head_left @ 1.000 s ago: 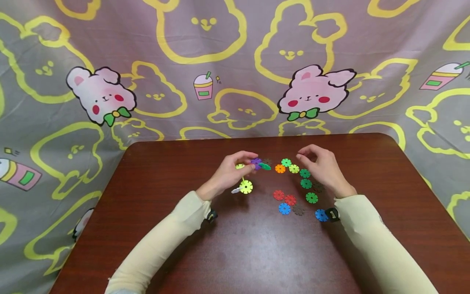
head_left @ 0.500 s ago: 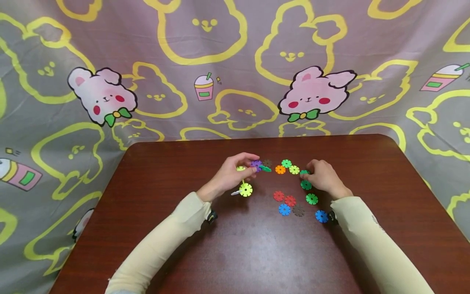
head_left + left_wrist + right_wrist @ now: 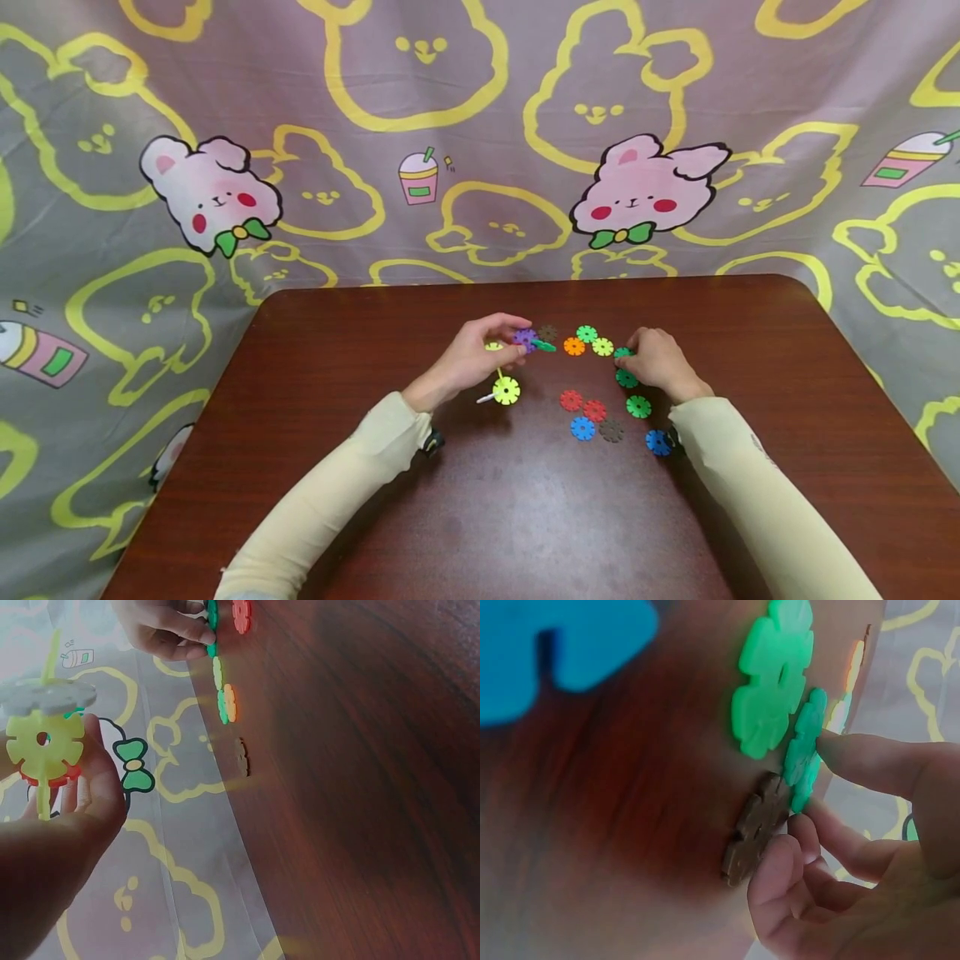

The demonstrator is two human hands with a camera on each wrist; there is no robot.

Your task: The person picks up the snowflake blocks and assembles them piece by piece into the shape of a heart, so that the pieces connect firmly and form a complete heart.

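My left hand (image 3: 476,354) holds a joined cluster of notched plastic discs. In the head view a purple disc (image 3: 525,339) and a green disc (image 3: 543,345) stick out past its fingertips, and a yellow disc (image 3: 506,391) hangs below. The left wrist view shows a white disc (image 3: 49,696), another yellow disc (image 3: 45,744) and part of a red one (image 3: 71,774) in that cluster. At the right of the loose discs, my right hand (image 3: 663,367) pinches a dark green disc (image 3: 802,772) low at the table, thumb on one edge and index finger on the other. A brown disc (image 3: 756,832) lies beside its curled fingers.
On the brown table (image 3: 480,500) lie an orange disc (image 3: 574,346), red discs (image 3: 572,401), blue discs (image 3: 582,428), a grey-brown disc (image 3: 611,430) and a green disc (image 3: 639,407). A patterned curtain (image 3: 480,150) hangs behind the table.
My right hand has come down from above the table to the dark green disc and taken hold of it. The left hand's cluster has tilted slightly, its white disc now edge-on.
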